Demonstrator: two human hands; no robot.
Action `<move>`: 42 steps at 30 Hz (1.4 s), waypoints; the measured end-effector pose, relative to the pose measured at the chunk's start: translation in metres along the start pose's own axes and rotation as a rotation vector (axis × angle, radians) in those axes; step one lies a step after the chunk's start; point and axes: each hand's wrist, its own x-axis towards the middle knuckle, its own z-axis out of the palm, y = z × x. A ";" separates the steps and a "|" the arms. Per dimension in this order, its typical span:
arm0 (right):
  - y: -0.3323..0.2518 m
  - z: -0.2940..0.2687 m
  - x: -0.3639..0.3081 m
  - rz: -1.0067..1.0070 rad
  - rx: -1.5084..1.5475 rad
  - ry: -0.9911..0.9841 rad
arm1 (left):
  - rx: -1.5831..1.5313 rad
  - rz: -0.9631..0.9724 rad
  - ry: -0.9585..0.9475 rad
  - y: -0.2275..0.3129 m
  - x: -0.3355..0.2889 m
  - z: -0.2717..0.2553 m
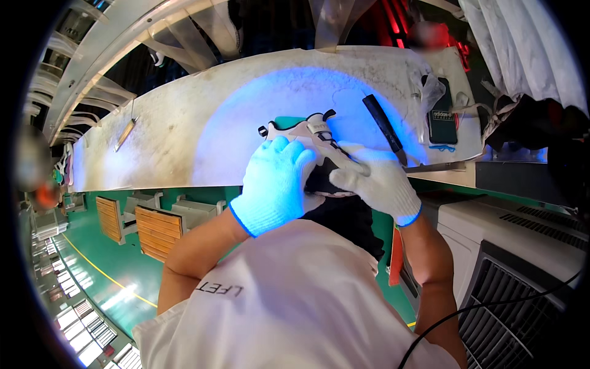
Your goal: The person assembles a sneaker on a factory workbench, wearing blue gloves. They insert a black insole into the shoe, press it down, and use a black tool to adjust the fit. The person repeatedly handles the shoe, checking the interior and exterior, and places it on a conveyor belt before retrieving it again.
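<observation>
A pale sneaker with black panels and a green inside is held between my two gloved hands, above the near edge of the worktable. My left hand, in a white knit glove lit blue, grips its left side with fingers bent over the upper. My right hand, gloved the same way, closes on the right side, thumb lying along the shoe. Part of the shoe is hidden behind the gloves. Just beyond my right hand lies a long black tool on the lit table.
The pale worktable carries a wide patch of blue light. A thin tool with a yellowish handle lies at the left, a dark phone at the right. A large grey vented machine stands right of me. Wooden-topped stools are at the left.
</observation>
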 end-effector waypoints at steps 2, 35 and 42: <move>-0.020 -0.003 0.003 0.066 -0.009 -0.079 | -0.028 -0.079 -0.021 0.004 0.001 0.001; 0.020 0.059 0.082 -0.396 1.147 0.188 | 0.102 -0.174 -0.338 0.002 0.043 -0.142; -0.027 0.034 0.037 -0.755 0.419 0.298 | 0.081 -0.143 -0.322 0.007 0.055 -0.135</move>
